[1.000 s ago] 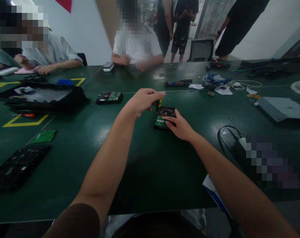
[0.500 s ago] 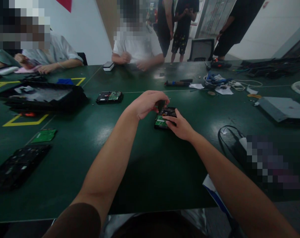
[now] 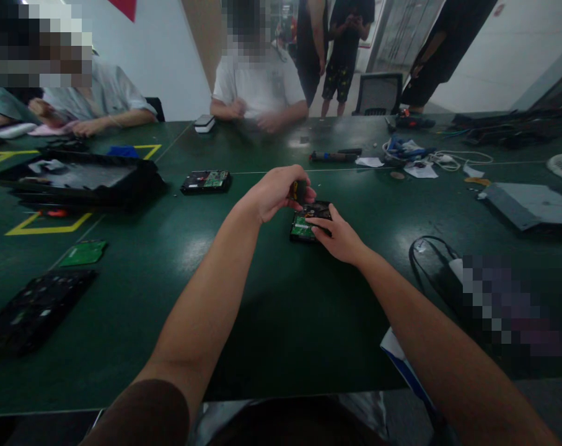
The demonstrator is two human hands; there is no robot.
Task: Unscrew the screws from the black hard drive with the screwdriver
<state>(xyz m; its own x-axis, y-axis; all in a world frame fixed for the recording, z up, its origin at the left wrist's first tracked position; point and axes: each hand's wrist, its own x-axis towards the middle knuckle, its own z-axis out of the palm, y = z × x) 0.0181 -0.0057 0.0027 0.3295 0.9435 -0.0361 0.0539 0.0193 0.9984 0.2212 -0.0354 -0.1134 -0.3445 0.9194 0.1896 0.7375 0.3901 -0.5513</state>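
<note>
The left hand (image 3: pixel 274 193) is closed around a small tool with a dark and yellow handle (image 3: pixel 300 189), held upright above the far end of a hard drive (image 3: pixel 308 222). The drive lies flat on the green table (image 3: pixel 281 310), circuit board up. The right hand (image 3: pixel 339 235) presses on its near right edge with the fingers (image 3: pixel 318 220) stretched.

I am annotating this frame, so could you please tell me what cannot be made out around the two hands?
Head view only:
- Screwdriver: tip hidden behind the left hand.
- Hard drive: near edge covered by the right hand; screws too small.
- Object right of the black cable: blurred out.
</note>
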